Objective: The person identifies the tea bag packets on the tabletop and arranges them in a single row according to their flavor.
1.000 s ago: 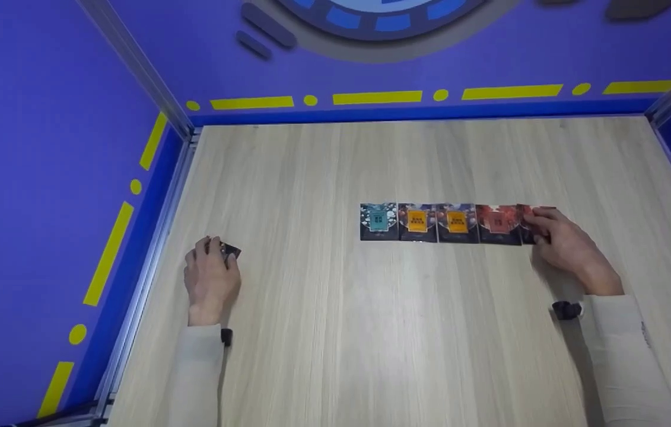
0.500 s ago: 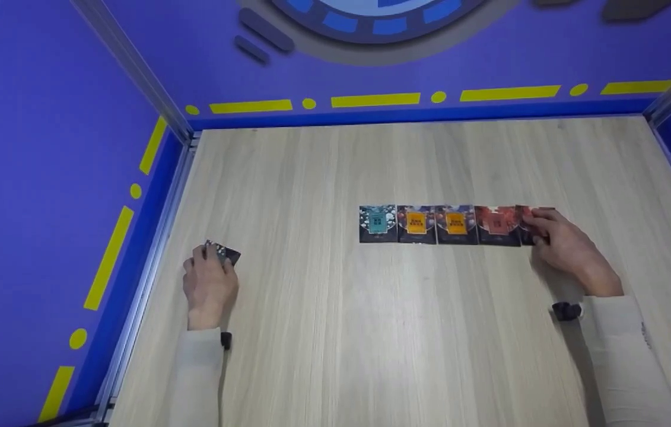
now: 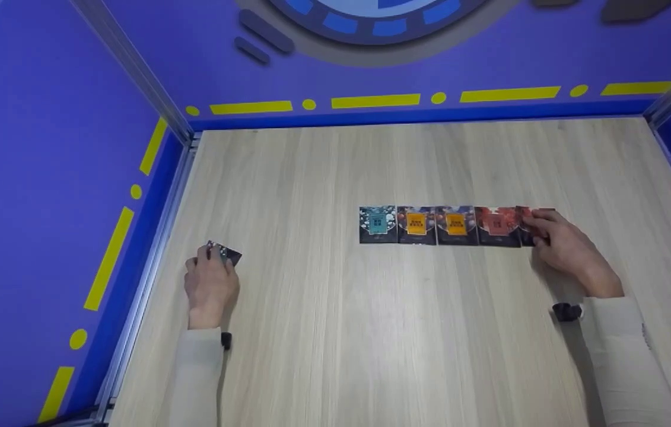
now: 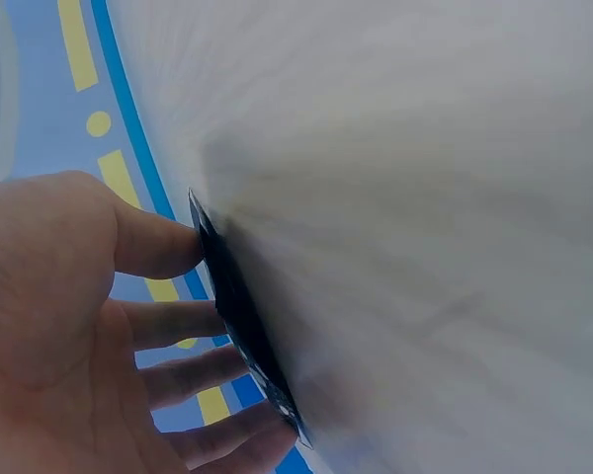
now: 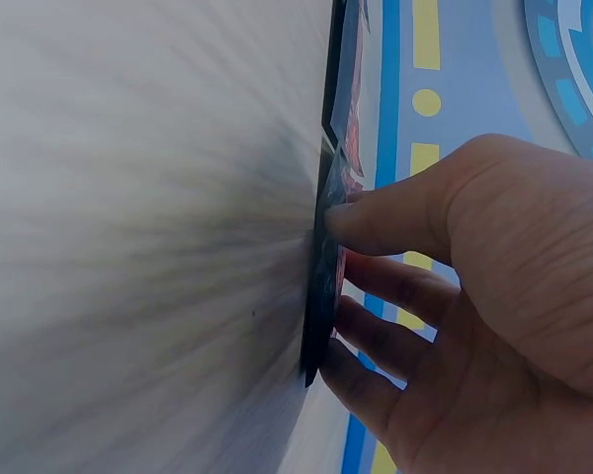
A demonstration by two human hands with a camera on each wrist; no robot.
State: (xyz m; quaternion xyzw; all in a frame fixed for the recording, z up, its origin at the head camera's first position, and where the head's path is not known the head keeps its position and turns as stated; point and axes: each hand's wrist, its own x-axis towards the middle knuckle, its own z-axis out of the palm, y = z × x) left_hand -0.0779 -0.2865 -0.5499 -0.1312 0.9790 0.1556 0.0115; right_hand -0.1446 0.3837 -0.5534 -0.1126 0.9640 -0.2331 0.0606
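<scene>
A row of flat square sachets lies on the table. From the left come a teal one, two orange-labelled ones, the right of these being the second orange sachet, and a red one. At the row's right end my right hand holds another red sachet between thumb and fingers, partly covered by them; its edge meets its neighbour. Far to the left, my left hand has thumb and fingertips on a dark sachet with teal and white print, low at the table, its near part hidden by the hand.
The wooden tabletop runs between both arms. A blue-purple wall with yellow marks closes the back, and a metal rail with a similar wall borders the left side.
The left hand has drawn back slightly, so more of its sachet's patterned top shows. The right hand and the row have stayed in place apart from a small camera shift.
</scene>
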